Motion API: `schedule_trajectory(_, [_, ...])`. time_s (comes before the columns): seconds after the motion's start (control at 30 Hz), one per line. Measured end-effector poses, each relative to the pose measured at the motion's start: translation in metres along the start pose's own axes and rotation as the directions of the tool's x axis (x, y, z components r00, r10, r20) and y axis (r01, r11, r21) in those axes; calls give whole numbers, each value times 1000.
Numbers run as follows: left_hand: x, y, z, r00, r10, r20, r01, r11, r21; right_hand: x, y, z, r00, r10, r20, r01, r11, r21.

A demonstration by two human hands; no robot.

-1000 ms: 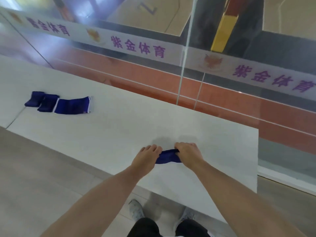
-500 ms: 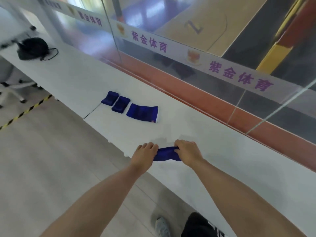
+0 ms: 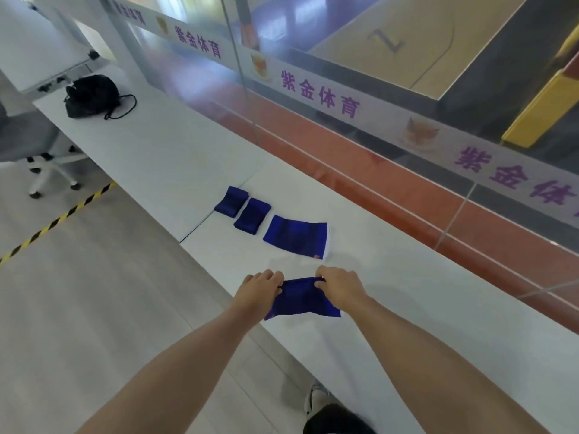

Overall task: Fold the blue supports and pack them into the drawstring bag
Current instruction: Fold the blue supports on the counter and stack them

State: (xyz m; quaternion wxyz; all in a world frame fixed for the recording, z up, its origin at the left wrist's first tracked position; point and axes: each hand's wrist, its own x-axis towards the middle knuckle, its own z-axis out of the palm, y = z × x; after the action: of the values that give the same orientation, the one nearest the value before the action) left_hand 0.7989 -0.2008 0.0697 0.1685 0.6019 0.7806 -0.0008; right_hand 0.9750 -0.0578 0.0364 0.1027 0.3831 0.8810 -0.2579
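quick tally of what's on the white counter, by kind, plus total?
Folded blue supports: 2
Unfolded blue support lying flat: 1
Blue support held at its far edge by the left hand and right hand: 1
Black drawstring bag: 1
Total: 5

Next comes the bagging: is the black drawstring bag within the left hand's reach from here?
Probably not. The bag lies far up the table, and the left hand is busy holding the support.
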Motion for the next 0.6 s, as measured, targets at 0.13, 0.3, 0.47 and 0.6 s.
schedule_trajectory(0.13, [37, -32, -3, 996, -4, 86, 7, 1000, -30, 41, -1, 12, 994, 46, 99, -56, 993, 107])
schedule_trajectory(0.3, [80, -78, 9, 979, 69, 193, -62, 997, -43, 72, -11, 37, 981, 147, 123, -173, 956, 235])
schedule_trajectory(0.47, [119, -123, 38, 974, 125, 187, -114, 991, -68, 86, -20, 63, 957, 290, 29, -288, 926, 245])
schedule_trajectory(0.6, [129, -159, 50, 947, 197, 252, -196, 980, -30, 74, -25, 77, 906, 424, -13, -410, 884, 225])
